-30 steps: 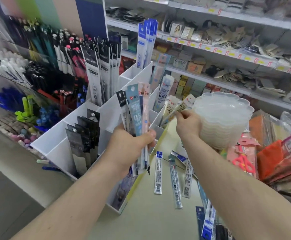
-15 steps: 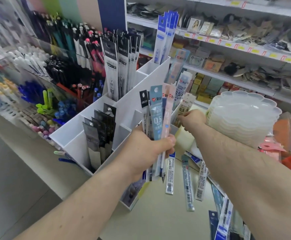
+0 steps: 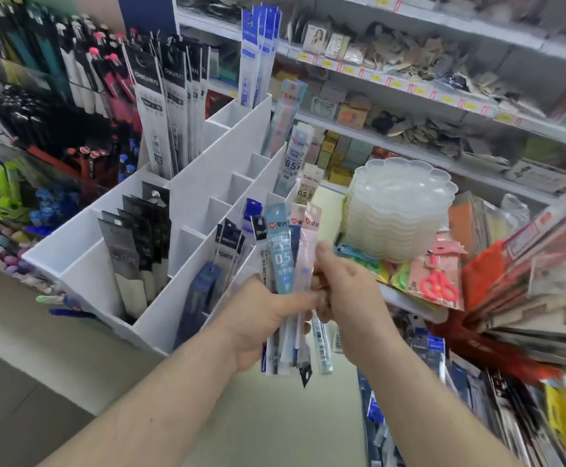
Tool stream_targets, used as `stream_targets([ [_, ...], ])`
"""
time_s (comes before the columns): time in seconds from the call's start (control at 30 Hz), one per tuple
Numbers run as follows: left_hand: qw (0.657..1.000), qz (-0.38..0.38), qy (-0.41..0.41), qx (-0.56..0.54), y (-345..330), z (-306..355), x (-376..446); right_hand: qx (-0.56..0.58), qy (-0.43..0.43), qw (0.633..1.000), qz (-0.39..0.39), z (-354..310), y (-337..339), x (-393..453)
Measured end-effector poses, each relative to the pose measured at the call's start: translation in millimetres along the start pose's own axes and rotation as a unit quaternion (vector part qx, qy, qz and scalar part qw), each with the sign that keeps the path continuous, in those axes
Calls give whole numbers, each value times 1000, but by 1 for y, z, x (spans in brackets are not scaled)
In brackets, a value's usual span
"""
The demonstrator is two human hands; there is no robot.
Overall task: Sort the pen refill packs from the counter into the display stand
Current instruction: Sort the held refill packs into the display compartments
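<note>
Refill packs (image 3: 283,264) are gripped as a fanned bunch in the left hand (image 3: 261,318), just in front of the white display stand (image 3: 204,200). The pink pack's edge is being pinched by the right hand (image 3: 345,291) — sorting appears midway. Next, one pack must be pulled free and matched to its compartment — more lie on the bench (image 3: 275,416).

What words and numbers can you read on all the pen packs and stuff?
"0.5" on the blue-grey refill pack held in the left hand.
"0.5" on the white pack standing in the display stand.
"0.5" on the small cream pack beside it.
"deli" on the tall black-and-white packs.
"DELI" on the dark packs lower down.
"1388" on the black packs.
Chinese characters, shelf price tags: too blurred.
</note>
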State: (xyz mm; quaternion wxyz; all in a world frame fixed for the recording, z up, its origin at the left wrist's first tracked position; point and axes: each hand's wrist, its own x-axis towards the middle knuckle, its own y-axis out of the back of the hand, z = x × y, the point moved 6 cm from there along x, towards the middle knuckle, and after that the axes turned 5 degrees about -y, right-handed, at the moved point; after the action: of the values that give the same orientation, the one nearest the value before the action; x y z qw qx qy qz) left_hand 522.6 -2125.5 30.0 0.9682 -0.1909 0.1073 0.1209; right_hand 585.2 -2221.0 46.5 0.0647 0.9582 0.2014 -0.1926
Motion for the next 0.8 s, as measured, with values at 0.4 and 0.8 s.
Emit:
stream_targets([
  [0.4, 996, -50, 35, -72, -2, -12, -4, 116, 44, 989, 78, -1, 39, -26],
  [0.8, 998, -54, -5, 23, 4, -10, -4, 28, 23, 999, 40, 8, 23, -27],
])
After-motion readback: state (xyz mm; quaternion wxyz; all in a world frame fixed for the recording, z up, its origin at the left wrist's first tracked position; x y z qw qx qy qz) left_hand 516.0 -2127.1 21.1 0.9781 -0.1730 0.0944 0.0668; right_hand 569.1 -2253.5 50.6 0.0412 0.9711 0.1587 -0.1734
